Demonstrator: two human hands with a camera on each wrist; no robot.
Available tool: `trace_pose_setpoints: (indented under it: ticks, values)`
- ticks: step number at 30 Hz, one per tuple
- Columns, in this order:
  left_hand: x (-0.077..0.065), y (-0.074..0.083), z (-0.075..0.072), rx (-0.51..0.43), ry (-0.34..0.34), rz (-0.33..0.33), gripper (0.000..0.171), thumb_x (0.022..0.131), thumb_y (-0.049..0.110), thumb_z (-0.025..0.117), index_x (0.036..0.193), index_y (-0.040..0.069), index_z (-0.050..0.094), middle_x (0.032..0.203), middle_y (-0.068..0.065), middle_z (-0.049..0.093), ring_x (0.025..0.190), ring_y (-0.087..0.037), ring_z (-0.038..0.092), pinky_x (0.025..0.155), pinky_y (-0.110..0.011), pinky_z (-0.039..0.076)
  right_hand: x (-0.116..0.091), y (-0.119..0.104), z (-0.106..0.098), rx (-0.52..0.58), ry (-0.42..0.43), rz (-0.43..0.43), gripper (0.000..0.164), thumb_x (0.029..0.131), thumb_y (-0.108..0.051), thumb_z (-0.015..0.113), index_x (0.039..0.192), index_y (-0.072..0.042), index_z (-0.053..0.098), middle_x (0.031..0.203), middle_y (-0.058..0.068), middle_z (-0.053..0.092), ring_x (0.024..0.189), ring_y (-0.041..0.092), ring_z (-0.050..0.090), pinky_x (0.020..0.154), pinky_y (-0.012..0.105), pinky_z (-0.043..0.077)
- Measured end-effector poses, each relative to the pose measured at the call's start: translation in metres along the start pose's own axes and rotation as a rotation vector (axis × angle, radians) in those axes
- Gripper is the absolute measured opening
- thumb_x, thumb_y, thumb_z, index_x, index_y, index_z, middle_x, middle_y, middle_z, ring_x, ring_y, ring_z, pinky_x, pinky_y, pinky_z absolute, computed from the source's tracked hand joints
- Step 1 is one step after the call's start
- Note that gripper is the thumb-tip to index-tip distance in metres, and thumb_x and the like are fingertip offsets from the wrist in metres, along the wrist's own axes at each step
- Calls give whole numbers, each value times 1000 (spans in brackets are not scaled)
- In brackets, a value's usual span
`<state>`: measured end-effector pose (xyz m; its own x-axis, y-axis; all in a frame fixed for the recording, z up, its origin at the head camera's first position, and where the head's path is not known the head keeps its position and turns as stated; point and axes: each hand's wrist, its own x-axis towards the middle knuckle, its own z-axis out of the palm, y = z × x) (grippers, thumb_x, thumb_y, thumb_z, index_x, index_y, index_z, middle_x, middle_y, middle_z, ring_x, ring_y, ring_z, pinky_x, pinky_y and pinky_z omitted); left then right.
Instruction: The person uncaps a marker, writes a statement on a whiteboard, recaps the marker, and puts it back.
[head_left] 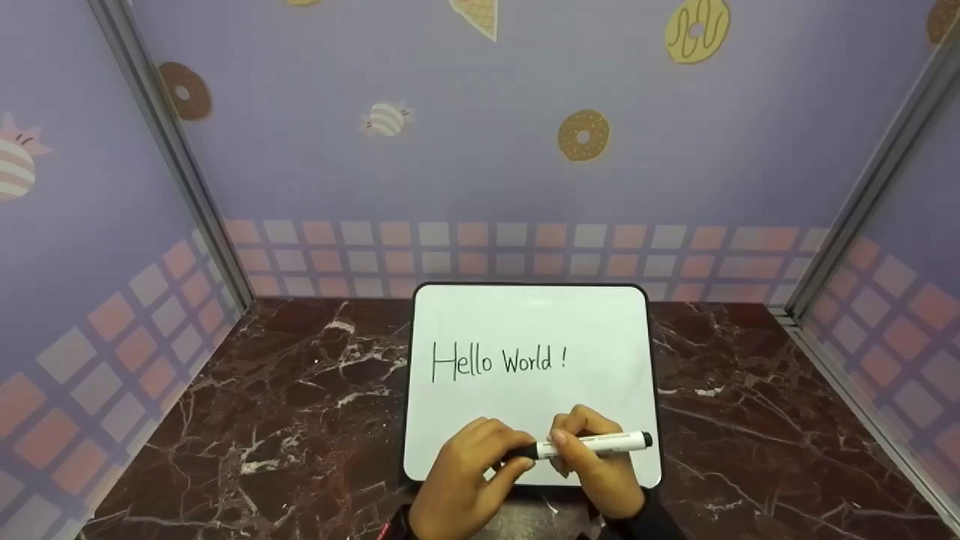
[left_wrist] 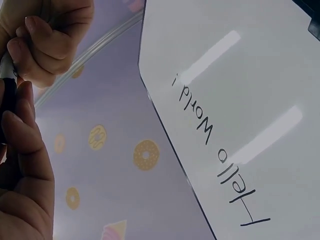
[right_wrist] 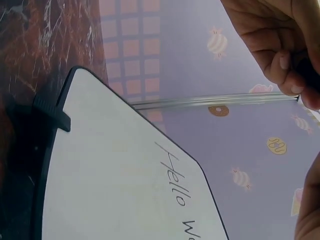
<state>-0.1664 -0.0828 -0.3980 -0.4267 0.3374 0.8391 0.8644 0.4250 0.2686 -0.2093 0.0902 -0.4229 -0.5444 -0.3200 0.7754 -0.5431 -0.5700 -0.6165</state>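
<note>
A white marker (head_left: 621,442) with black ends lies nearly level between my hands in the head view. My left hand (head_left: 466,474) pinches its black cap end between thumb and fingers. The white barrel is held by my right hand (head_left: 604,469), thumb across it. Both hands are over the lower part of a black-framed whiteboard (head_left: 487,315), where "Hello World !" (head_left: 529,361) is written in black. In the left wrist view, fingers of the left hand (left_wrist: 27,160) hide part of the marker's dark cap (left_wrist: 9,95). The tip is hidden.
The whiteboard stands on a dark red marbled table (head_left: 315,420). A black clip-like piece (right_wrist: 52,115) grips its lower edge in the right wrist view. Purple walls (head_left: 480,165) with sweets and tile patterns enclose the back and sides, with metal strips (head_left: 870,172) at the corners.
</note>
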Motion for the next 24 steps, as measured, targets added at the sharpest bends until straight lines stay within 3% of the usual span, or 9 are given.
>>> trace_pose_setpoints:
  ticks: [8, 13, 17, 21, 24]
  values:
    - [0, 0, -5, -10, -38, -17, 17, 82, 13, 67, 99, 11, 65, 84, 5, 62, 71, -6, 50, 67, -9, 38, 1, -8, -6, -74, -40, -15, 18, 78, 26, 40, 77, 9, 48, 58, 17, 42, 42, 23, 37, 32, 30, 33]
    - [3, -3, -19, 3, -31, -34, 17, 83, 13, 66, 100, 11, 65, 84, 5, 62, 69, -6, 49, 66, -9, 39, 0, -19, -15, -166, -11, 65, 24, 78, 21, 48, 94, 8, 60, 63, 12, 57, 45, 17, 48, 35, 28, 41]
    - [3, -6, -31, 37, -12, -68, 17, 82, 13, 66, 99, 12, 66, 83, 7, 61, 69, -5, 47, 65, -10, 38, 2, -32, -29, -274, 8, 72, 29, 74, 23, 53, 96, 7, 62, 67, 9, 62, 51, 11, 53, 38, 25, 42]
    - [2, -6, -35, 60, -22, -120, 17, 82, 16, 67, 99, 15, 67, 85, 10, 60, 70, -5, 47, 65, -10, 38, 2, -44, -40, -406, -61, 39, 36, 71, 26, 56, 99, 5, 64, 69, 10, 63, 53, 10, 53, 41, 23, 43]
    - [1, -7, -34, 67, -31, -141, 17, 82, 17, 67, 99, 16, 68, 86, 11, 60, 70, -6, 48, 65, -10, 38, 2, -50, -42, -446, -106, 58, 37, 72, 25, 56, 101, 4, 64, 74, 9, 64, 59, 10, 55, 44, 23, 43]
